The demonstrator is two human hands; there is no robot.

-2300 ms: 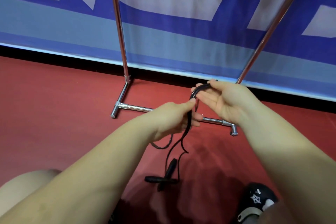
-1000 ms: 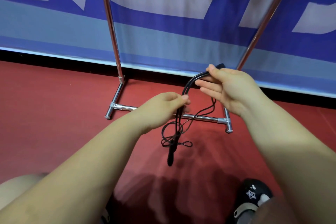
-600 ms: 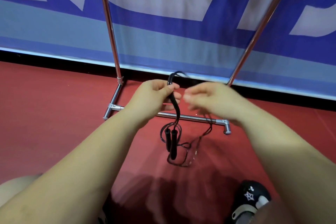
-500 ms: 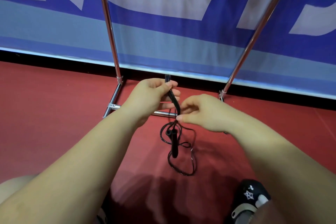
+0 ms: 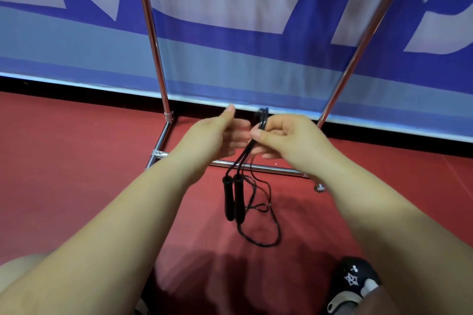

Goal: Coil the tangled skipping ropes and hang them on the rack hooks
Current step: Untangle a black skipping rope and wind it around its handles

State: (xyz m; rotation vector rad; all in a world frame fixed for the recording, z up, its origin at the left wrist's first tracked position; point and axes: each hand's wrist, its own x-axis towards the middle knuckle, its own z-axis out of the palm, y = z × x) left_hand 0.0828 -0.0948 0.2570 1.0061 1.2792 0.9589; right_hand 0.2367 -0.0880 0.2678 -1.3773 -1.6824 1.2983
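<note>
Both forearms are bare, no sleeves. A black shoe [image 5: 354, 281] with white star marking and grey-white trim shows near right.

A dark red, smooth sports floor [image 5: 76, 174] fills the lower part of the view. Behind it stands a blue fabric banner [image 5: 230, 64] with large pale lilac block shapes and a lighter blue band along its bottom; a black strip [image 5: 84, 91] runs beneath its lower edge. At bottom right sits a black shoe [image 5: 354, 281] with white star print and grey trim.
</note>
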